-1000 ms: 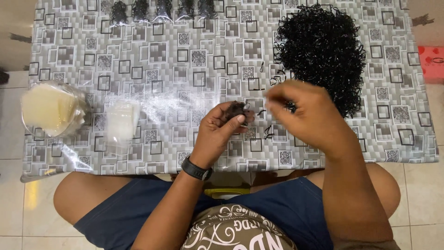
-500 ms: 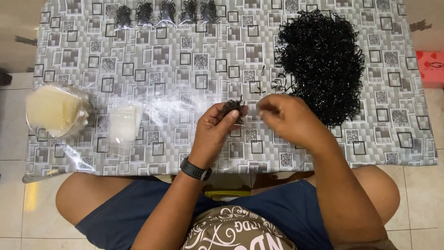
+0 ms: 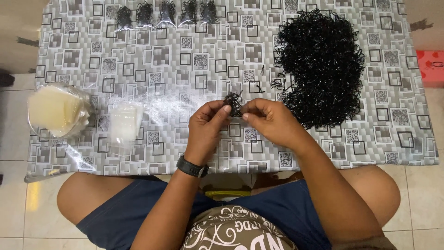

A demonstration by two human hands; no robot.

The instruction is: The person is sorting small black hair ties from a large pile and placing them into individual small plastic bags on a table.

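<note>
A home workspace — a low table (image 3: 138, 69) under a grey patterned plastic cloth stands on pale floor tiles (image 3: 14, 208). The person sits at it in shorts — informal piecework at home.

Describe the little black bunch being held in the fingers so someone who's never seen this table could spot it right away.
Start at the table with the grey squares-patterned cloth and find the big black pile at its right. Just left of and below that pile, the left hand and right hand meet fingertip to fingertip. The small black bunch sits pinched between them, lifted off the cloth, unlike the bagged bunches along the far edge.
</note>
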